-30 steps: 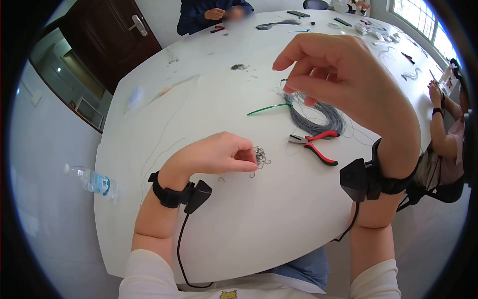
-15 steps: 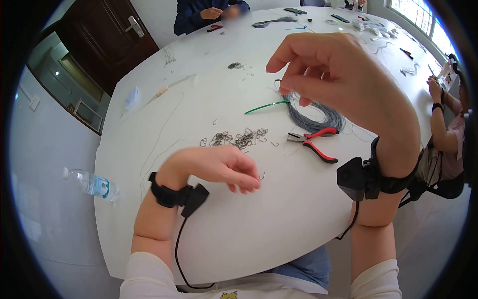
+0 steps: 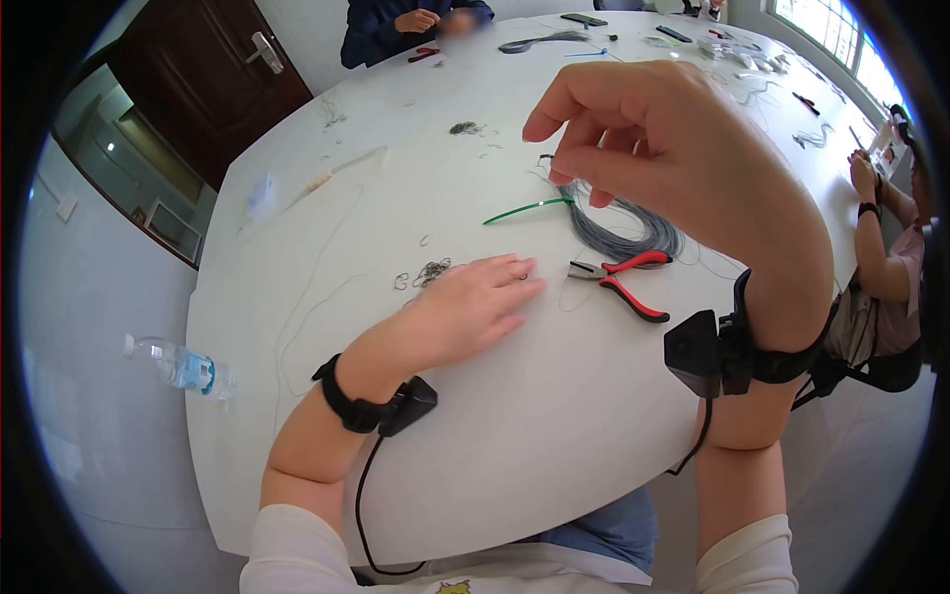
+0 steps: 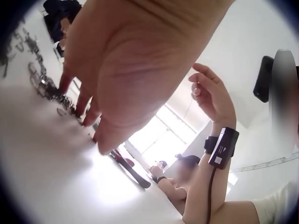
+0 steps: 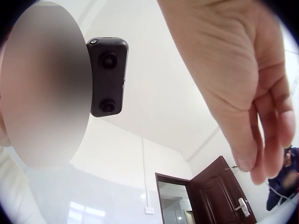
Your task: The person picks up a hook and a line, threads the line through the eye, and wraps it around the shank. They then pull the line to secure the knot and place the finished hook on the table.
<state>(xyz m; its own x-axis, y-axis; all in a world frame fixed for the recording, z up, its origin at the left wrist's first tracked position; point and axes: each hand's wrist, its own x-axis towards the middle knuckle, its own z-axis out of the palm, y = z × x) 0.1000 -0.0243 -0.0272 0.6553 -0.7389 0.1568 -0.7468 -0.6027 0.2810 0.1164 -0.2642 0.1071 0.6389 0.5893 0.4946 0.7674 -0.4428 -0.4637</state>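
A pile of small metal fish hooks [image 3: 431, 272] lies on the white table, its right part hidden under my left hand [image 3: 470, 309]. That hand is palm down with the fingers stretched out, and in the left wrist view its fingertips are right at the hooks [image 4: 49, 88]. Raised above the table, my right hand [image 3: 683, 148] has its fingers bent toward the thumb. It pinches a small dark fish hook [image 3: 545, 159], which shows as a thin wire shape [image 5: 232, 168] by the thumb tip in the right wrist view.
Red-handled pliers [image 3: 623, 282] and a coil of grey line [image 3: 633, 233] with a green cable tie [image 3: 524, 210] lie at the right. A water bottle [image 3: 178, 366] lies at the left edge. Another small dark pile [image 3: 463, 129] is farther back. Other people sit round the table.
My left hand drew back from the hooks, which showed spread out, then moved forward over their right part with its fingers straightened. My right hand stays raised with its hook.
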